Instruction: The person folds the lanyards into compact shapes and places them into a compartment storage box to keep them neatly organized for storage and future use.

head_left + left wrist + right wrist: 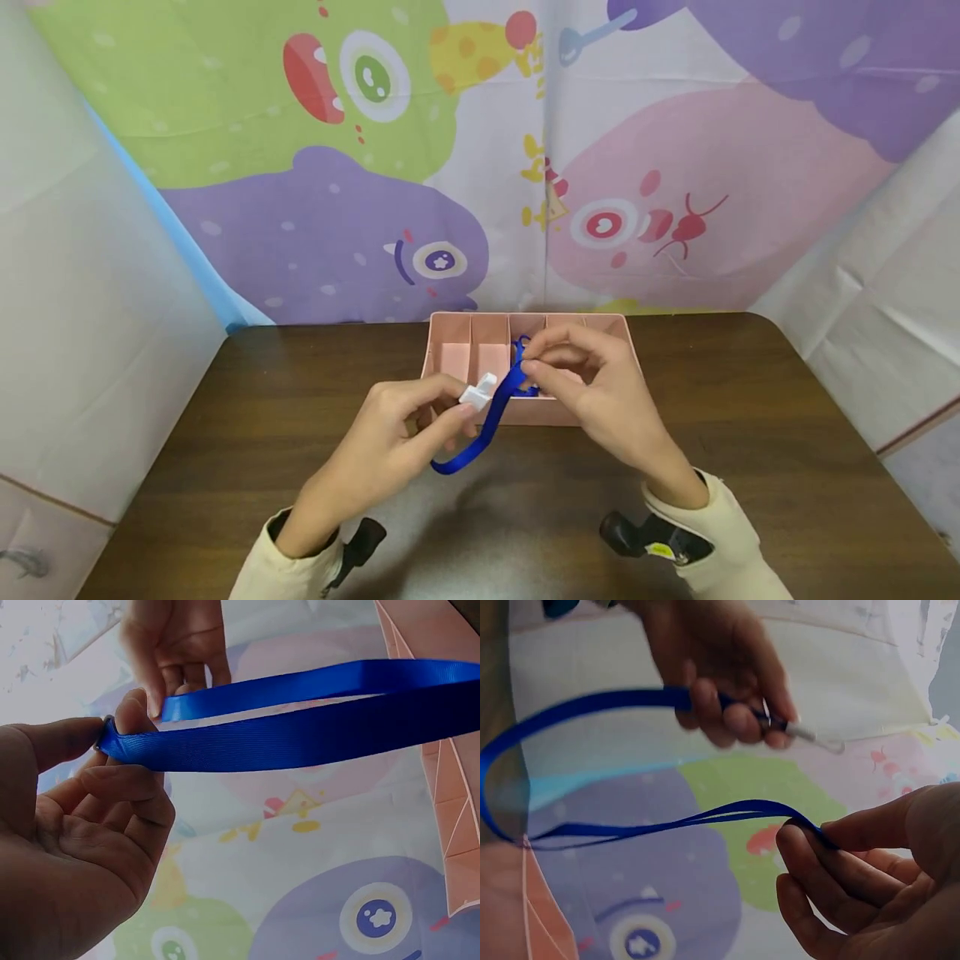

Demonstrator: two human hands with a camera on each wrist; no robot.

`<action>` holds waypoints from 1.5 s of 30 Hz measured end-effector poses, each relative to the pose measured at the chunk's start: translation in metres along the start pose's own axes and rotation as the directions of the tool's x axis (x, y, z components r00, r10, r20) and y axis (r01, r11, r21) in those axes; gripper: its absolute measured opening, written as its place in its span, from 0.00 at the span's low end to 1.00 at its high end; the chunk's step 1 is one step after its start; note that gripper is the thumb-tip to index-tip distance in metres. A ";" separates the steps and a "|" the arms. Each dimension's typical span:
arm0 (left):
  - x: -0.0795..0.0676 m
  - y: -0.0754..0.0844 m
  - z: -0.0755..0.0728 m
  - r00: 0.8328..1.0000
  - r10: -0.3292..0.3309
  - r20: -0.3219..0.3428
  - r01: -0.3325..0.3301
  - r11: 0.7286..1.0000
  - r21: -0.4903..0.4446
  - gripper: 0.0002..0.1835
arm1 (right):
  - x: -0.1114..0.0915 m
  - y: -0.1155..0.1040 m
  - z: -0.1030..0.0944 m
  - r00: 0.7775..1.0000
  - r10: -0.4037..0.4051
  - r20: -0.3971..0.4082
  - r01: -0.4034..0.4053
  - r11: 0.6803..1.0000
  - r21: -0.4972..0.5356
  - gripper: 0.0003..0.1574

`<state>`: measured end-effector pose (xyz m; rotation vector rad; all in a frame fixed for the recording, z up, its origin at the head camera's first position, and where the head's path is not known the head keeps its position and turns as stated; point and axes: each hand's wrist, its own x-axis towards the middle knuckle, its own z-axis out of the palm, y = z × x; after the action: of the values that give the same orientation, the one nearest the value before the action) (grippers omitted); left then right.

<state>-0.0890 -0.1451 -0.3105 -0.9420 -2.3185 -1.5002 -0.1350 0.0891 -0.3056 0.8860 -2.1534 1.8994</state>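
A blue lanyard (491,421) stretches in a drooping loop between the two hands, above the table's far half. My left hand (405,429) pinches the end with the white clip (477,395) between thumb and fingers; in the right wrist view a hook (826,742) juts out past those fingers. With thumb and forefinger, my right hand (603,392) pinches the blue strap (750,806) farther along. More blue strap (519,346) shows behind the right fingertips, over a middle compartment of the pink box; whether it belongs to the same lanyard, I cannot tell.
The pink divided box (452,360) stands at the far edge of the dark wooden table (315,375), just behind the hands. A cartoon-printed cloth (495,275) hangs behind it. Pale panels (97,275) close off both sides.
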 end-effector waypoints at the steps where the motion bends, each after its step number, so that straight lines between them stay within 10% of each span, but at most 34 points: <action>1: 0.000 -0.001 0.001 1.000 0.000 0.004 0.000 1.000 -0.003 0.05 | 0.000 0.000 0.001 1.000 0.009 0.011 -0.010 1.000 0.016 0.08; 28: 0.001 -0.007 0.007 0.990 -0.118 0.080 0.119 0.993 -0.008 0.13 | 0.001 0.011 0.010 0.976 0.003 0.218 -0.039 0.986 0.161 0.08; 45: 0.003 -0.015 0.008 0.992 -0.127 0.021 0.125 0.989 0.075 0.09 | -0.001 0.003 0.001 0.996 -0.024 -0.081 0.021 0.999 -0.039 0.08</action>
<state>-0.0993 -0.1408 -0.3238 -0.8145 -2.4750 -1.4456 -0.1355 0.0889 -0.3085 0.8075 -2.1165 1.8439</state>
